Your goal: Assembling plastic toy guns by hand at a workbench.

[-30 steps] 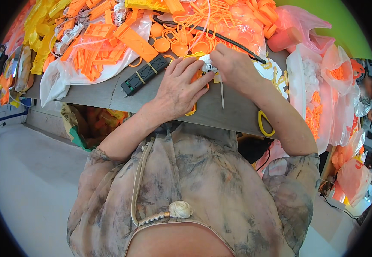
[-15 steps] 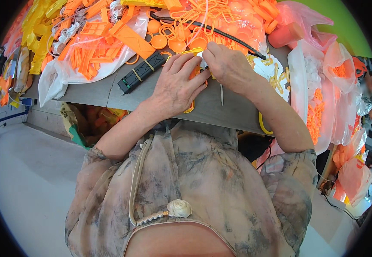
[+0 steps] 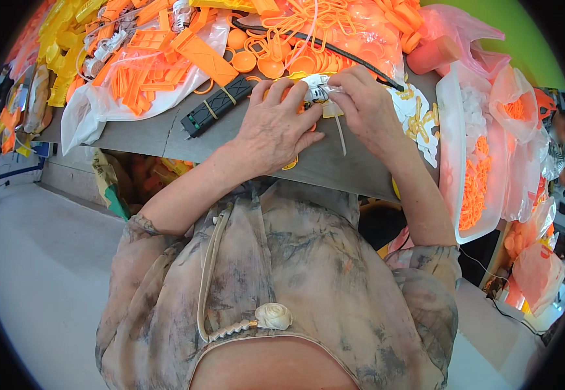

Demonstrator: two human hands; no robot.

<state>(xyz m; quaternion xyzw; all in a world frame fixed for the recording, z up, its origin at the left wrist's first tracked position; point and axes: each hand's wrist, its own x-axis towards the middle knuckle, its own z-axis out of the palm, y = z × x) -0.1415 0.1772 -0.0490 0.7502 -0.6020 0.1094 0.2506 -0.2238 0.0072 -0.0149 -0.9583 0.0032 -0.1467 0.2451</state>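
- Holding the small white plastic unit (image 3: 316,88) steady is the key bit here, imo: left hand (image 3: 274,127) bracing from one side, right hand (image 3: 368,107) doing the fine fingertip work on the other.
- Left fingers are curled and a little apart, tips down beside the unit, thumb off to one side. Can't tell if they're actually clamped on anything, since the hand covers what's under it.
- Right thumb and forefinger come close together at the unit's right end. Whether they're pinching it or just touching, can't tell from up here.
- I'd go light on the pressure and let the narrow pale strip (image 3: 342,135) hang free, so it doesn't get snagged.
- The unit's between both hands, near the middle of the grey worktop (image 3: 360,170), just right of the black plastic case (image 3: 217,107) with the beige band.
- Looks-wise: white, chunky, some dark marks on it, with a pale yellowish tab (image 3: 333,110) just below. Finer detail is too small to make out, sorry.
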